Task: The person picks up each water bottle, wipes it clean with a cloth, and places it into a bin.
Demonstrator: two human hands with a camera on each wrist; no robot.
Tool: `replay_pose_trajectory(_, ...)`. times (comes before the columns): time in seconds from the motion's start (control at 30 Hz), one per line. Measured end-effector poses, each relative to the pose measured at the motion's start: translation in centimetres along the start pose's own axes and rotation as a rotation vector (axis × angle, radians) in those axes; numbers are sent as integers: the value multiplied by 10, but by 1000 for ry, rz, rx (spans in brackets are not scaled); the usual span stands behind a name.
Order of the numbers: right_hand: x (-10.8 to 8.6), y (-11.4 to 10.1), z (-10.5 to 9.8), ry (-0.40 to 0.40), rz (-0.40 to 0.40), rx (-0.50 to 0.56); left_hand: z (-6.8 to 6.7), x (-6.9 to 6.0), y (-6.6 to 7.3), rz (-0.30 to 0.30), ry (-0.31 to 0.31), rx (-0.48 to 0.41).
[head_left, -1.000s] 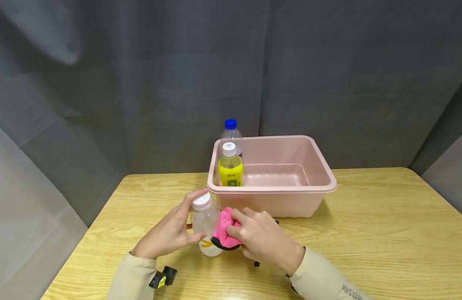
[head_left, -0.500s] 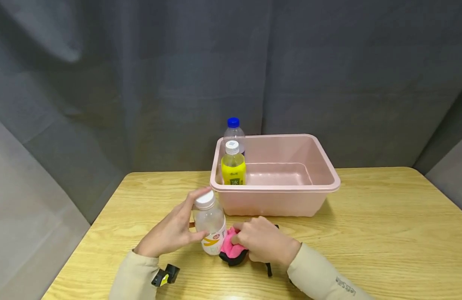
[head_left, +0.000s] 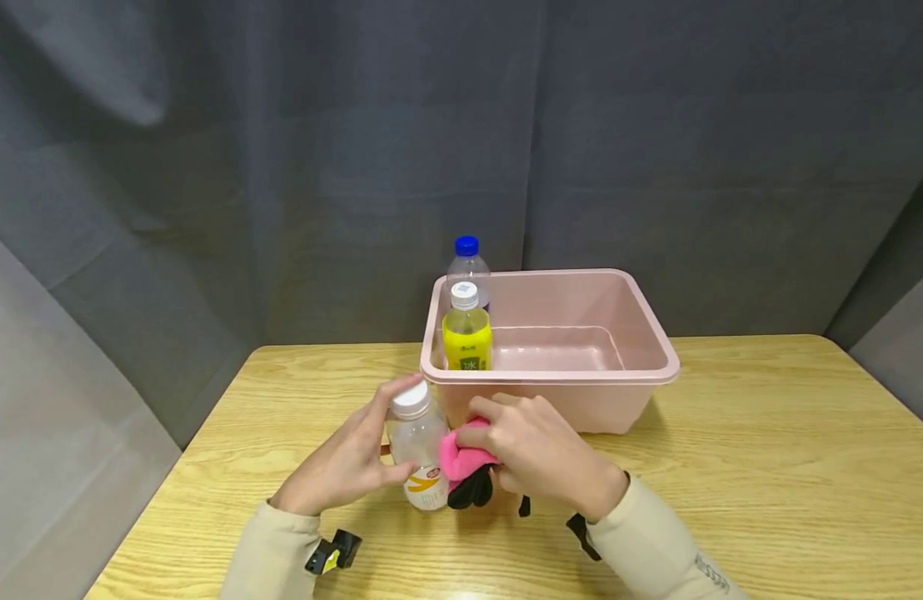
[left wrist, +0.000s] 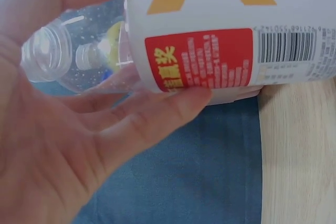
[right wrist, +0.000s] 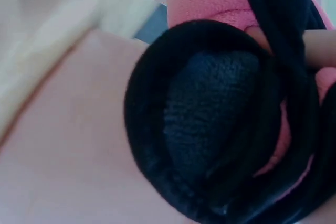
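Observation:
A clear bottle (head_left: pixel 418 437) with a white cap and a white, orange-marked label stands upright on the table. My left hand (head_left: pixel 349 458) grips it from the left, one finger up by the cap and the thumb low on the side. In the left wrist view, the label (left wrist: pixel 205 59) shows a red patch and a barcode. A pink cloth with black edging (head_left: pixel 465 458) is bunched in my right hand (head_left: pixel 540 450), pressed against the bottle's right side. The right wrist view is filled by the cloth's black folds (right wrist: pixel 210 119); some fingers are hidden behind it.
Behind the hands stands a pink plastic tub (head_left: pixel 551 400). Inside its left end are a yellow-labelled bottle (head_left: pixel 467 337) with a white cap and a clear bottle with a blue cap (head_left: pixel 466 247). A grey curtain (head_left: pixel 356 167) hangs behind the wooden table (head_left: pixel 769 467).
My right hand has moved the cloth down along the bottle's side and back up again. My left hand keeps its grip on the bottle, which stays in place. The view shifted slightly.

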State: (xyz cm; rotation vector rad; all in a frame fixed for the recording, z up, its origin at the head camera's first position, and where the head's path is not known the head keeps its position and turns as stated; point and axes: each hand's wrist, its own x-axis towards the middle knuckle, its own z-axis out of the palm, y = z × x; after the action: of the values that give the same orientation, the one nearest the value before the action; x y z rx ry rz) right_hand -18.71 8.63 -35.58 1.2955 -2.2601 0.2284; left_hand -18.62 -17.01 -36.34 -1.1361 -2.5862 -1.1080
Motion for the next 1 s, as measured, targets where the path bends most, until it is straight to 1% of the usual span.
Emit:
replay_pose_trajectory(0.17, 7, 4, -13, 193, 24, 35, -1, 0, 0, 16, 7, 27)
replay_pose_trajectory(0.27, 10, 3, -16, 285, 34, 49, 0, 0, -1, 25, 13, 41)
replay_pose_trajectory(0.37, 10, 2, -13, 342, 46, 69, 0, 0, -1, 30, 14, 47)
replay_pose_trajectory(0.47, 9, 1, -11, 368, 58, 79, 1, 2, -1, 39, 14, 52)
replay_pose_trajectory(0.53, 9, 1, -10, 373, 59, 73, 1, 3, -1, 47, 16, 58)
replay_pose_trajectory(0.6, 9, 1, -10, 361, 45, 54, 1, 3, -1, 47, 19, 59)
replay_pose_trajectory(0.77, 13, -1, -12, 291, -12, -21, 0, 3, 0, 32, 26, 63)
replay_pose_trajectory(0.87, 14, -2, -12, 250, -35, -59, 0, 2, -1, 36, 32, 67)
replay_pose_trajectory(1.0, 12, -2, -11, 206, -51, -68, 0, 2, -1, 44, 33, 66)
